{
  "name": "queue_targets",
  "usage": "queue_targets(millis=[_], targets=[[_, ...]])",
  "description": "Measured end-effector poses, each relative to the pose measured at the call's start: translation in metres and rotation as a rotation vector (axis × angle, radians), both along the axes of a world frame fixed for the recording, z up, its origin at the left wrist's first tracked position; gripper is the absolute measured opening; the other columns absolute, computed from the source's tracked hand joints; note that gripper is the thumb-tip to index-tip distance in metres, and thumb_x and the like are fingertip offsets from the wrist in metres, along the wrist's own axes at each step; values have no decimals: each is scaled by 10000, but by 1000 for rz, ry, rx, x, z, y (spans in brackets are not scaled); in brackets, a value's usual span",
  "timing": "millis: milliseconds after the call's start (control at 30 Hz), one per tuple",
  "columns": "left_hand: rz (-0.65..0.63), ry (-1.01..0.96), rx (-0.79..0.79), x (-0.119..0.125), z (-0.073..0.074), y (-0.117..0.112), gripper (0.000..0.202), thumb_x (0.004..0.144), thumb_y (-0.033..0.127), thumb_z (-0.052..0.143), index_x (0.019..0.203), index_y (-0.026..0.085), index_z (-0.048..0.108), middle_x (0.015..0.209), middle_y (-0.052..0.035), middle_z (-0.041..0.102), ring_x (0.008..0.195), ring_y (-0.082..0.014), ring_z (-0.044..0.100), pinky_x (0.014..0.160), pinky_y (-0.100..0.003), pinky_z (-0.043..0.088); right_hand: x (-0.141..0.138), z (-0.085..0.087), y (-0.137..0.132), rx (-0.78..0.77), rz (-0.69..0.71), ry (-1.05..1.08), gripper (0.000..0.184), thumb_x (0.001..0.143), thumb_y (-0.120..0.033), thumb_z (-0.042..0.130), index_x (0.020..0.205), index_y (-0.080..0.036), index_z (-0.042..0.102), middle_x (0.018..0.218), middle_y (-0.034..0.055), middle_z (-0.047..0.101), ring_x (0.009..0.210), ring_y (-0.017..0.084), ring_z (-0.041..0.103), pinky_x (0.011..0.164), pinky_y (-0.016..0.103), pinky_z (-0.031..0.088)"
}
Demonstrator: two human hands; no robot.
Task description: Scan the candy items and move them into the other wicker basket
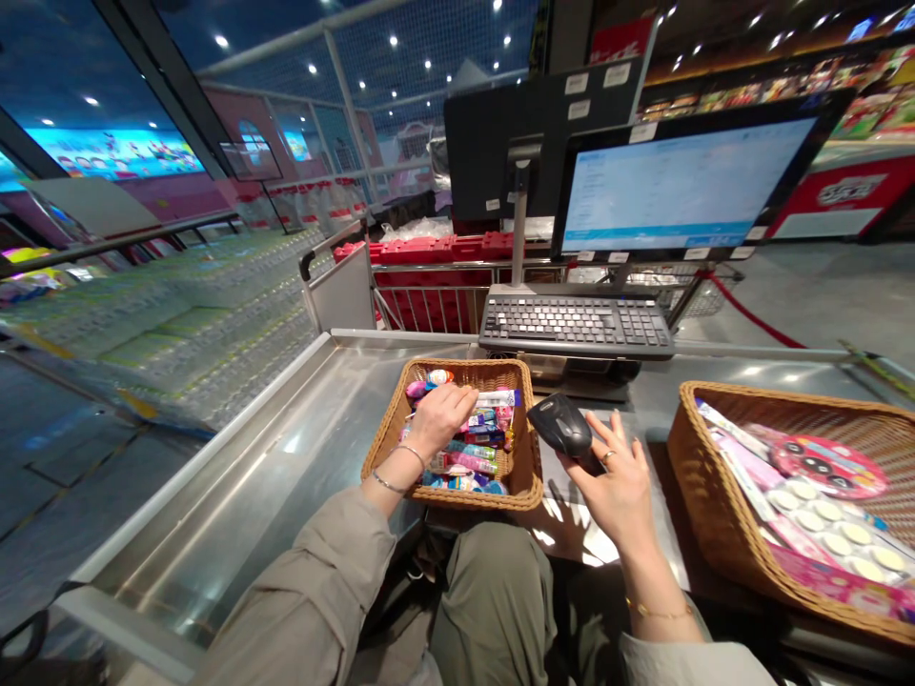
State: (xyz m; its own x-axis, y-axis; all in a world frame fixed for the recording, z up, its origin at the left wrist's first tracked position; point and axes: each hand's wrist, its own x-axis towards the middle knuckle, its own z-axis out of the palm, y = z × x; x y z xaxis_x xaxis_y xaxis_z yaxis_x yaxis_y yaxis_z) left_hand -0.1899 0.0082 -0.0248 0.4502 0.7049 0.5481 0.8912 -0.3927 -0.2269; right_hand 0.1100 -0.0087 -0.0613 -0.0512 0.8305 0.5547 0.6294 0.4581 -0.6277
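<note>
My left hand (444, 417) is inside a wicker basket (535, 476), its fingers curled together over small colourful packets (472, 457). The fingertips meet the near end of a white and purple packet (498, 397); whether they grip it is hidden. Just right of the basket, my right hand (616, 476) holds a black barcode scanner (561, 426) by its handle, between the thumb side and palm. The other fingers of that hand are spread and raised. The scanner's head points left toward the basket.
On the right stands a larger wicker basket (704, 514) with flat packages and a pink round item (822, 467). Behind the metal counter (286, 457) are a keyboard (576, 321) and a lit monitor (679, 191). A shopping cart (429, 305) stands beyond.
</note>
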Motion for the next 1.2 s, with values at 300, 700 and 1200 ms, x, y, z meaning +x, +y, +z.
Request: queue_targets(millis=[300,700,1200], targets=[[-71,-2,248,26,13,17,178,972,229,576,1114,193,677,1036,-58,775,900,-188,708,795,-336,538,6,7,-4,88,-45,19,328,831,-468,644,1062,-253,731,1365,107,640,1409,399,436,1095,753,277],[-85,1,298,53,28,31,188,977,267,581,1121,196,678,1029,-45,784,879,-167,708,770,-349,459,21,19,-7,160,-94,37,345,854,-458,634,1112,-242,708,1362,116,640,1421,394,420,1102,751,271],[-110,-76,259,89,37,44,228,991,302,563,1174,209,664,1056,-52,780,909,-164,711,810,-365,442,41,29,-12,219,-189,48,331,858,-463,635,1068,-219,714,1357,135,640,1415,389,432,1114,722,284]])
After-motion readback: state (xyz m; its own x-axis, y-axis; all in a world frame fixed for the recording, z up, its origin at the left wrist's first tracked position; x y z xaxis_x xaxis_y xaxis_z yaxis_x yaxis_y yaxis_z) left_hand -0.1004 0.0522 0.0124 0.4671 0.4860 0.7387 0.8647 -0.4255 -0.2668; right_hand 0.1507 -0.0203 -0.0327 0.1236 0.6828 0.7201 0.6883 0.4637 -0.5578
